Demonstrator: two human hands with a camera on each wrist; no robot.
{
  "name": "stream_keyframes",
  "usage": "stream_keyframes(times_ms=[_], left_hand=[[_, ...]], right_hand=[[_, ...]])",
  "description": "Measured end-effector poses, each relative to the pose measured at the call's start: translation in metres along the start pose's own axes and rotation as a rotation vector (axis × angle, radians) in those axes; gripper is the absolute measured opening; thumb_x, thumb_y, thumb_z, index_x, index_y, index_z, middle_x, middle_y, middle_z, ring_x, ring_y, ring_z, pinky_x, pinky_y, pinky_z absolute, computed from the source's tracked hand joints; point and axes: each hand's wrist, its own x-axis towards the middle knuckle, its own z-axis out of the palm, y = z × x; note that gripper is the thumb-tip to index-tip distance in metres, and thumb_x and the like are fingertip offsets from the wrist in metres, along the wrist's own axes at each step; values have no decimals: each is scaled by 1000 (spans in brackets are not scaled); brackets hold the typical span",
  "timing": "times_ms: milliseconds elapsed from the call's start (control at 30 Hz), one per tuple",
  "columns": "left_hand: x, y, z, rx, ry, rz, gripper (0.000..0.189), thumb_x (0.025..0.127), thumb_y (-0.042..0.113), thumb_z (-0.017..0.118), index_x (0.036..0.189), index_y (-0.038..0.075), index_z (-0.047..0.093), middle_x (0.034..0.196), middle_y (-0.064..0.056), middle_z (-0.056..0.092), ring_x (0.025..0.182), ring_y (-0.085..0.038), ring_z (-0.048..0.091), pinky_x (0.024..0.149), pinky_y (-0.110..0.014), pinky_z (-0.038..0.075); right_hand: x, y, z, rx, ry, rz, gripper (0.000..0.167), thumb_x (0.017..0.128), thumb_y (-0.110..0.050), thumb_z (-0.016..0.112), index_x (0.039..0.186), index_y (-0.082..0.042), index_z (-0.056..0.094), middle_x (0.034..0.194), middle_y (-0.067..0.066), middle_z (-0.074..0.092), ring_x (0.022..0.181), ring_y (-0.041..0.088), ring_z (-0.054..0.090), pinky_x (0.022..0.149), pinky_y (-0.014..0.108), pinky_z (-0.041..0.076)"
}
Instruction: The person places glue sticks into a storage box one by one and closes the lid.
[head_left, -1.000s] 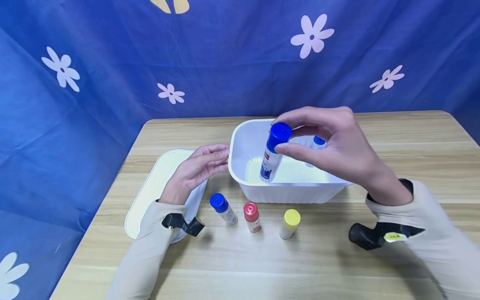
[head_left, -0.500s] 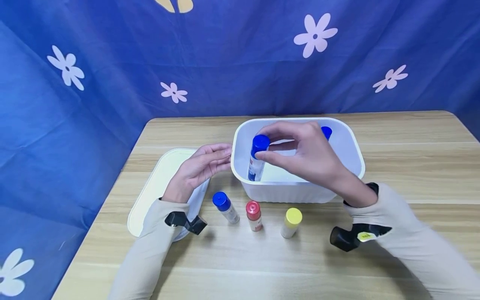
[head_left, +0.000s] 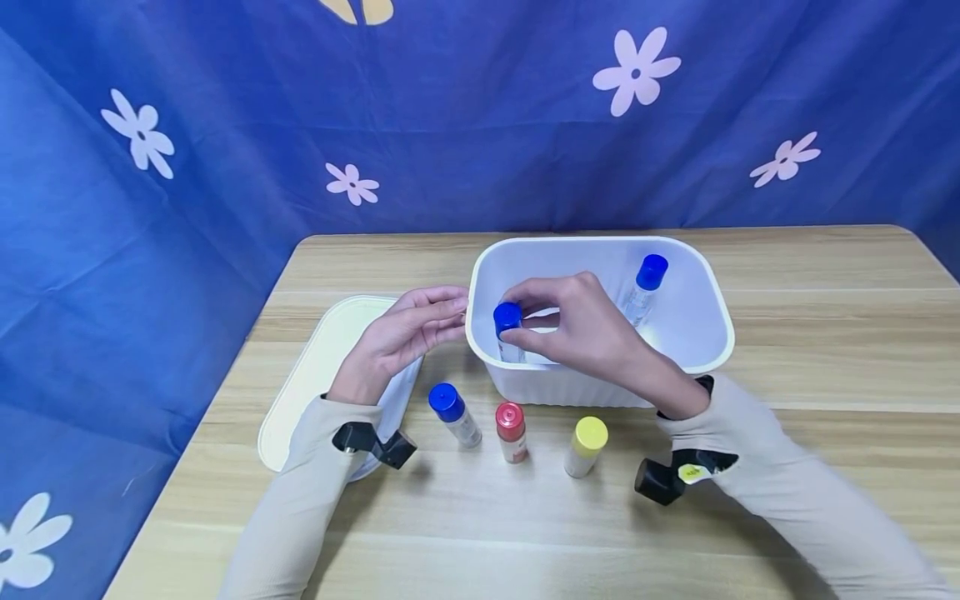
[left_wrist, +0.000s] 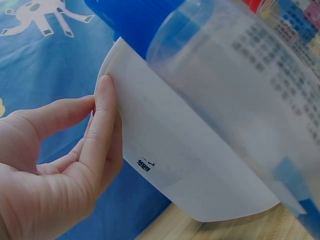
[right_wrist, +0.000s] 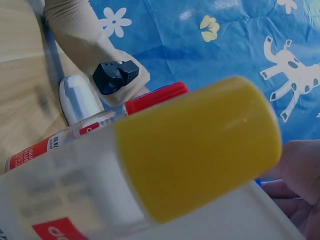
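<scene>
My right hand (head_left: 588,329) pinches the blue cap of a glue bottle (head_left: 508,321) between thumb and fingers. That bottle stands roughly upright inside the left part of a white plastic bin (head_left: 577,387); its base is hidden behind the front wall. Another blue-capped bottle (head_left: 643,287) leans in the bin's right side. With fingers mostly straight, my left hand (head_left: 408,329) touches the outside of the bin's left end, also seen in the left wrist view on the white wall (left_wrist: 165,145).
In front of the bin stand a blue-capped bottle (head_left: 454,414), a red-capped glue bottle (head_left: 512,433) and a yellow-capped bottle (head_left: 585,447). A white lid (head_left: 315,358) lies under my left forearm. Behind the wooden table (head_left: 810,333) hangs a blue flowered cloth (head_left: 465,108).
My right hand has carried the blue-capped bottle left and down into the bin. The other bottle inside has come into fuller view. My left hand has stayed at the bin's end.
</scene>
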Motion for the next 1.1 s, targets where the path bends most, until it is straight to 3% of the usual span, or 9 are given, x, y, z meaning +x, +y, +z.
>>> stream_keyframes(times_ms=[433,1100], left_hand=[[1,-2,-3,12,2,8,29,99,-7,43,105,2,70,102,-12,69,91,-21,68,81,-30,58],[1,-2,-3,12,-15,17,25,98,-6,48,104,2,70,101,-12,69,90,-21,68,81,-30,58]], right_hand=[[3,-1,2,-137,-113,139,25,78,-7,79,103,-5,74,93,5,73,86,15,70,79,27,58],[2,1,1,-133,-120,177,27,78,-9,80,104,-6,74,94,4,73,86,15,70,76,27,58]])
